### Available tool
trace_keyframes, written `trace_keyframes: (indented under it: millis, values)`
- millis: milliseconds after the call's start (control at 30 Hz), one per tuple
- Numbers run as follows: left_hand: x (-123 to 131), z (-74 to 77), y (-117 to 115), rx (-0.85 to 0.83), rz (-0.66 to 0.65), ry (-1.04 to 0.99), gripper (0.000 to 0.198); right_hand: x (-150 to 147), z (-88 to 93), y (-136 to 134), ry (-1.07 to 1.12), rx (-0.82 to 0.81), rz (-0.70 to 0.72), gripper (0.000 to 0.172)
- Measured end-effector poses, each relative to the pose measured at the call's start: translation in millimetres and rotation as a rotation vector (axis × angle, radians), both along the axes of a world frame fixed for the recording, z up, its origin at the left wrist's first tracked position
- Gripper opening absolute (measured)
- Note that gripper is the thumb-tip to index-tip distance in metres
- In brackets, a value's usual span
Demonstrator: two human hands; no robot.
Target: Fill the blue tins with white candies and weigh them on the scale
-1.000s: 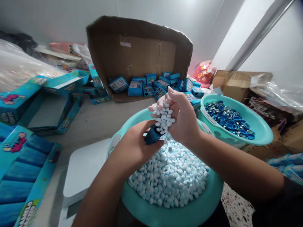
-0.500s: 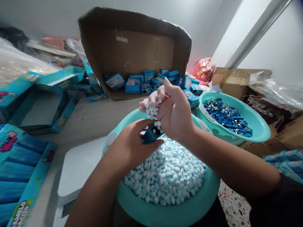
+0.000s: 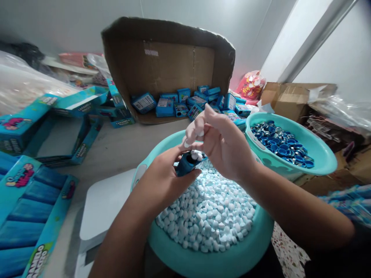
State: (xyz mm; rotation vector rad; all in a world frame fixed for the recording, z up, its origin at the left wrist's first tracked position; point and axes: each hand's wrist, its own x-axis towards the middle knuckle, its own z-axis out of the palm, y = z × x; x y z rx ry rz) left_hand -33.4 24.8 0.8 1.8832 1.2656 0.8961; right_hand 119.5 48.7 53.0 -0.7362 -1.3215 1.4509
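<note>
Over a turquoise tub (image 3: 174, 251) filled with small white candies (image 3: 208, 216), my left hand (image 3: 159, 170) grips a small dark blue box (image 3: 185, 164). The box is tilted, with its dark opening facing up and right. A few white candies rest at the opening's edge. My right hand (image 3: 223, 143) is cupped palm up, right beside the opening, fingers curled inward. One or two candies show between its fingertips, which touch or nearly touch my left hand. The inside of the box is mostly hidden.
A large cardboard box (image 3: 171, 65) with several blue packets lies behind. Right, another turquoise tub (image 3: 324, 162) holds blue and silver caps (image 3: 281, 144). Left are a white scale-like device (image 3: 108, 204), a display carton (image 3: 17, 204) of blue packets and open cartons (image 3: 63, 135).
Many candies have left my right hand; a small cluster now sits at the box opening. My right hand has tipped slightly closer to the left hand. The whole view has shifted slightly.
</note>
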Motion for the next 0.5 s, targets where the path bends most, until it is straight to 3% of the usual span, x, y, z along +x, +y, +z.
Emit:
trace_keyframes:
  millis: [300, 500]
  values:
    - [1, 2.0, 2, -0.029, 0.008, 0.061, 0.023, 10, 0.9, 4, -0.286, 0.112, 0.112, 0.044]
    - [0, 0.8, 2, -0.092, 0.008, 0.004, 0.038, 28, 8.1, 9, -0.489, 0.275, 0.046, 0.038]
